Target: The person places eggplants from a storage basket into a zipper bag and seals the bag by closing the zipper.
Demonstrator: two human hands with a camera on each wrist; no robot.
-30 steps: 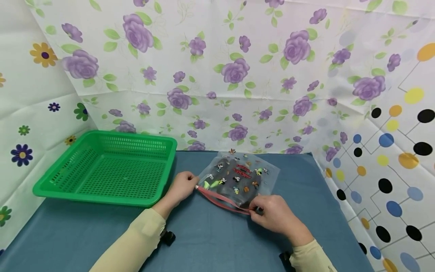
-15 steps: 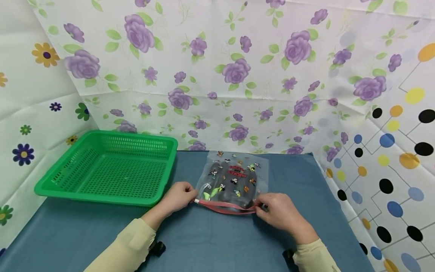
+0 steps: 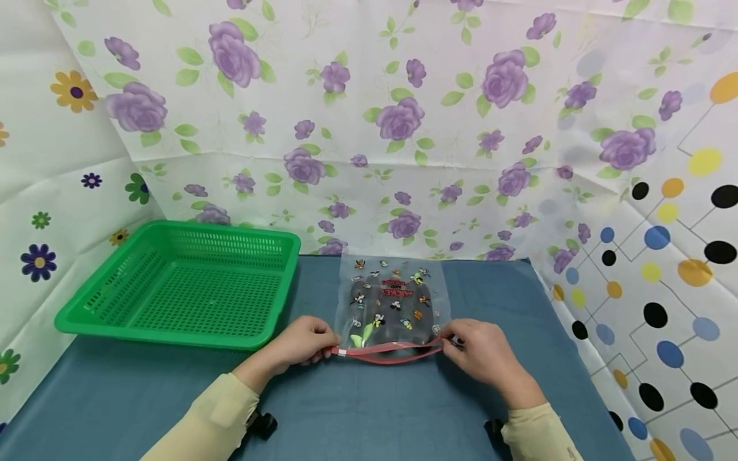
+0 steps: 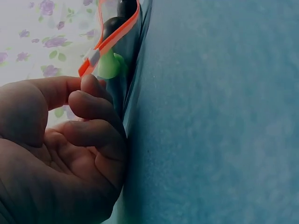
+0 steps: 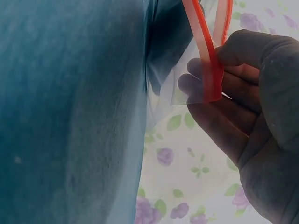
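A clear slider zip bag (image 3: 398, 269) with printed cartoon figures and red lettering lies on the blue cloth, its red-edged mouth towards me and gaping in the middle. Inside are dark rounded things (image 4: 112, 25) and a bright green piece (image 4: 110, 65) near the left corner. My left hand (image 3: 308, 339) pinches the left end of the zip between thumb and forefinger, right beside the white slider (image 3: 343, 353). At the other end, my right hand (image 3: 481, 352) pinches the red zip strip (image 5: 212, 81), its thumb on one side and fingertips behind the clear film.
A green perforated plastic basket (image 3: 213, 301) stands to the left, close to my left hand. Blue cloth (image 3: 357, 416) covers the table. Flower-printed sheeting (image 3: 346, 141) rises behind, and a dotted sheet (image 3: 657, 307) hangs on the right.
The bag has turned to lie square to me and shifted slightly left. My left hand has come nearer, while my right hand has moved a little to the right; both keep their pinch.
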